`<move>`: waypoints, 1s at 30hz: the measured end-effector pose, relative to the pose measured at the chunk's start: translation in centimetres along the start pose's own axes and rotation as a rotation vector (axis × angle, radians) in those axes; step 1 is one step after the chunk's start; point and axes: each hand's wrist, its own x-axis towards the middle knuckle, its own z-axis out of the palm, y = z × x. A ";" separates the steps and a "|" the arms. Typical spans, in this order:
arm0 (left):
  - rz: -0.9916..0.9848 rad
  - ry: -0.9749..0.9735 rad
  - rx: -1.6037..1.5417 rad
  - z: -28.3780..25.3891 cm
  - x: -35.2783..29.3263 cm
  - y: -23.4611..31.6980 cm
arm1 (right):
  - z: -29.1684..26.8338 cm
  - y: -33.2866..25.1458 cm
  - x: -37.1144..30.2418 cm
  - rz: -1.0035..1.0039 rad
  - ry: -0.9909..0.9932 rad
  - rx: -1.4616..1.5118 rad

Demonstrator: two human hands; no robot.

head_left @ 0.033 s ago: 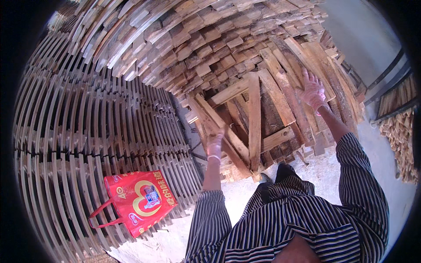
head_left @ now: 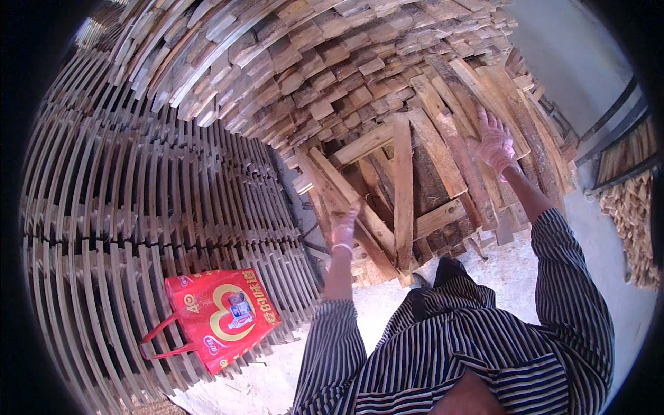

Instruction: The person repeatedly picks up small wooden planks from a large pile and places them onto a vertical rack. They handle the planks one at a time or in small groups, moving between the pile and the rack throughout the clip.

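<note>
On a heap of loose wooden boards in front of me, my left hand [head_left: 344, 225] is at the heap's left side, its thumb raised and its fingers curled around the edge of a slanting wooden board [head_left: 373, 254]. Part of those fingers is hidden. Farther right, my right hand [head_left: 495, 145] lies flat with fingers spread on several long boards [head_left: 470, 176] set side by side. Between my hands, an upright plank [head_left: 403, 194] lies over a crosspiece [head_left: 365, 144], and dark gaps show between the boards.
A tall stack of board ends [head_left: 325, 76] rises beyond the heap. Slatted timber stacks [head_left: 152, 173] fill the left, with a red carrier bag [head_left: 221, 315] against them. Dark metal bars [head_left: 619, 173] and more stacked wood [head_left: 633, 221] stand at the right above pale floor [head_left: 512, 270].
My left hand has shifted slightly, and its thumb shows more clearly. The slanting boards and the upright plank have moved a little to the right. My right hand stays in place.
</note>
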 end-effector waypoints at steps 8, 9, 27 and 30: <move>-0.092 0.490 0.386 1.7 -2.4 0.4 | 0.0 0.5 -0.2 -0.042 0.046 0.048; -0.008 0.477 0.444 2.3 -2.6 0.6 | 0.2 0.5 -0.1 -0.035 0.044 0.033; -0.118 0.450 1.212 -0.5 -3.9 2.2 | 0.6 0.8 0.4 0.004 0.008 0.028; -0.237 0.511 1.099 -1.1 -4.9 3.4 | 0.5 0.7 0.2 0.001 0.021 0.034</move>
